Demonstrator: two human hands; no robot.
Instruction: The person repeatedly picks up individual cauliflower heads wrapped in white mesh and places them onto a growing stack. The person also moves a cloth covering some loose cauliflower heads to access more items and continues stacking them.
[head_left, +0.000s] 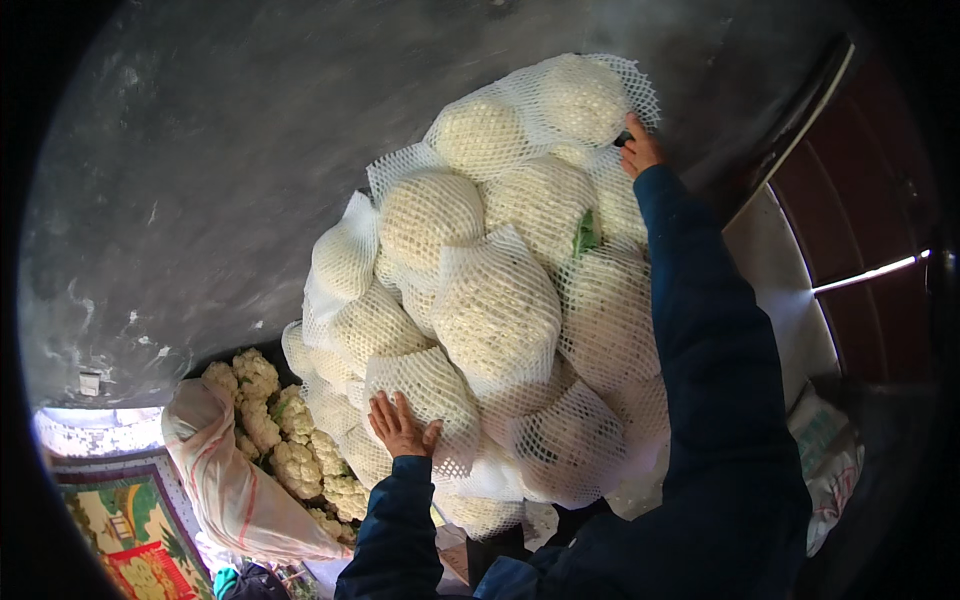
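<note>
Before me rises a large heap of cauliflowers in white foam net sleeves (495, 315). My left hand (405, 431) lies with its fingers spread on a netted cauliflower (427, 382) at the lower left of the heap. At the upper right, my right hand (640, 148) reaches to the edge of the top netted cauliflower (585, 97); its fingers are apart and touch the net's side, and part of it is hidden by the sleeve. A green leaf (585, 234) pokes out between the sleeves.
A woven sack (225, 480) with bare cauliflowers (296, 465) stands at the lower left. Behind the heap is a dark wall (225, 150). Dark red door panels (855, 210) and another printed sack (825, 457) are on the right. A patterned mat (127, 525) lies at the bottom left.
</note>
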